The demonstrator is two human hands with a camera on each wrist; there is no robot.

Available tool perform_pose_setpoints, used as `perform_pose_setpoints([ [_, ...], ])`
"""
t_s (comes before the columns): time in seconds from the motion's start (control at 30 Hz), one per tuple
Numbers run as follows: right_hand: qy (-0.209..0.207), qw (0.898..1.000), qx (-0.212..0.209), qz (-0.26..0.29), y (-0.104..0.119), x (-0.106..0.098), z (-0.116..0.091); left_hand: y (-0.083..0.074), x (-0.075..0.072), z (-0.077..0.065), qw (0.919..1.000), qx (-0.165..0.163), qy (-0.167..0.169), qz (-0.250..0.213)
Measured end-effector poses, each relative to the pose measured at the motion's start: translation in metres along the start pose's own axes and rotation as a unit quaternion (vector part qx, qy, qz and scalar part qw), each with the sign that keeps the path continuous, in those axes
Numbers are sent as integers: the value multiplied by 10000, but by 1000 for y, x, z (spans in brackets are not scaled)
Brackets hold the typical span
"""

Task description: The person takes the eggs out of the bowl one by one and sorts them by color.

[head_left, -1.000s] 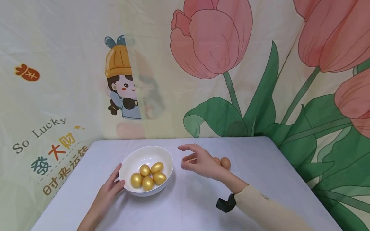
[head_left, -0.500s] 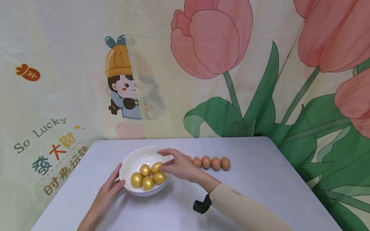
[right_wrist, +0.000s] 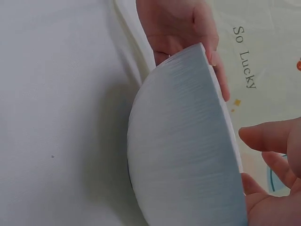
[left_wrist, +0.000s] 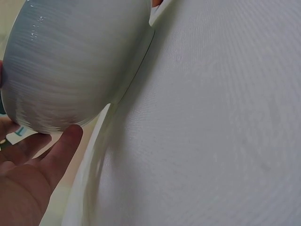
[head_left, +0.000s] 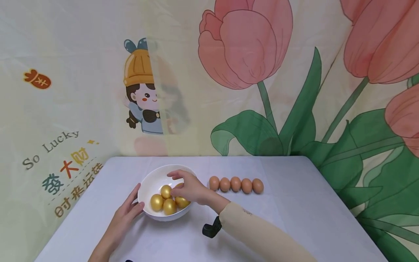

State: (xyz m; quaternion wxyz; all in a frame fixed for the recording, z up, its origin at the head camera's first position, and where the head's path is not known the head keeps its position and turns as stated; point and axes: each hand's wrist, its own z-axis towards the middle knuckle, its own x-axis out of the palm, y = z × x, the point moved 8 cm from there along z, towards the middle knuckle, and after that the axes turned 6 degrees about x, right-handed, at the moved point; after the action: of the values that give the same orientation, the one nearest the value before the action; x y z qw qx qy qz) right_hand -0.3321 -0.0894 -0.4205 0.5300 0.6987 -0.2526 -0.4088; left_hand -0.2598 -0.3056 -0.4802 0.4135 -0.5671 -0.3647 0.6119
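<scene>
A white bowl (head_left: 153, 182) with several golden eggs (head_left: 169, 206) inside stands on the table's left half. My left hand (head_left: 126, 214) holds it at the left side, thumb near the rim; the left wrist view has the thumb and fingertips against the outer wall (left_wrist: 80, 61). Over the bowl's right part hovers my right hand (head_left: 190, 187), thumb and forefinger apart above the golden eggs and partly covering those on the right. From the right wrist view, its fingers (right_wrist: 268, 136) reach over the rim, with the eggs hidden behind the bowl's wall.
Right of the bowl, several brown eggs (head_left: 235, 184) lie in a row on the white tablecloth (head_left: 278, 218). A black wrist camera (head_left: 212, 228) hangs below the right sleeve. Behind the table's far edge rises a printed tulip curtain (head_left: 248, 43).
My right hand has moved left, from in front of the brown eggs to over the bowl, uncovering the brown row. The left hand stays at the bowl. The head view has shifted slightly.
</scene>
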Motion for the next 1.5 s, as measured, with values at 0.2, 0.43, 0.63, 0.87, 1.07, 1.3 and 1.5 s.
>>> perform_pose_setpoints([
  [0.2, -85, 9988, 112, -470, -4, 8, 12, -2, 1, 1, 10000, 14, 1, 11],
  [0.43, -135, 9946, 310, -985, -2, 19, 19, -3, -1, 0, 9999, 77, -8, 85],
  [0.63, -193, 9907, 258, -1323, -4, 29, 27, 1, 0, 0, 9999, -128, 48, 69],
  [0.87, -427, 9823, 215, -1813, -6, 35, 36, 0, 1, 0, 9998, -137, 82, 98],
  [1.07, -678, 9686, -51, -2390, -4, 38, 46, 0, -1, -1, 9997, -78, 44, 223],
  [1.3, -880, 9630, -118, -2543, -3, 40, 53, 0, -1, 0, 9998, -30, 44, 179],
  [1.5, -936, 9638, -15, -2495, -6, 41, 57, 1, -1, -1, 9998, -95, 48, 181],
])
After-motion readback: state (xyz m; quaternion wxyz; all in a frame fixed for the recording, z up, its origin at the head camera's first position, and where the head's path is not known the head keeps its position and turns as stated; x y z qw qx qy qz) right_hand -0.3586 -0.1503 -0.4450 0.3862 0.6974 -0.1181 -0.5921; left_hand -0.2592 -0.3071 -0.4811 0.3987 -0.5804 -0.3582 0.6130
